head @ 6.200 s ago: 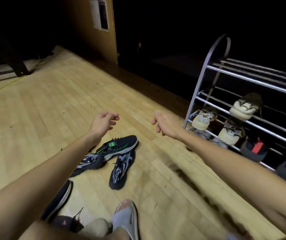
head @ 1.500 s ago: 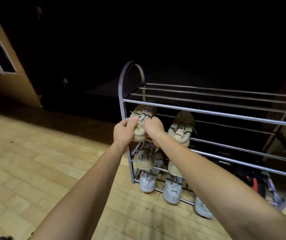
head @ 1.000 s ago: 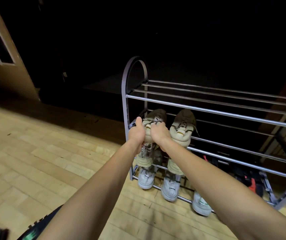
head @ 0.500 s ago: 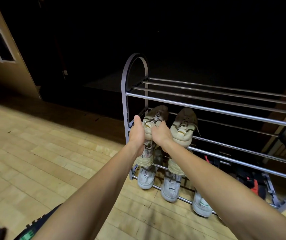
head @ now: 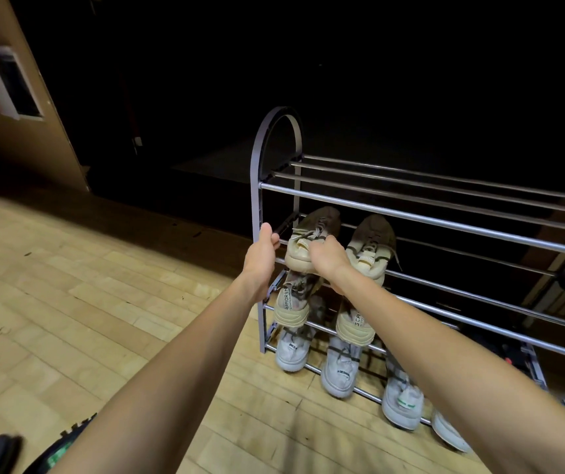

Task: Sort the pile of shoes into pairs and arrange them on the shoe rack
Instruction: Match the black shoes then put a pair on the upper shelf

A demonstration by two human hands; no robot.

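Observation:
A metal shoe rack stands on the wooden floor. On its second shelf a tan sneaker lies at the left end, heel towards me, with its matching sneaker beside it. My right hand grips the left sneaker's heel, fingers curled over the collar. My left hand is just left of that heel, in front of the rack's side post, thumb up and fingers loosely curled with nothing visible in them. Below sit two beige sneakers and, on the bottom shelf, several pale grey sneakers.
Two dark shoes show at the bottom left edge on the floor. The rack's top shelf bars carry nothing. Dim dark and red shoes sit low at the rack's right. A tan wall with a white-framed vent is far left.
Both hands carried the tan sneaker from the pile to the second shelf and set it beside its match. In the last half second my left hand slid left off the heel.

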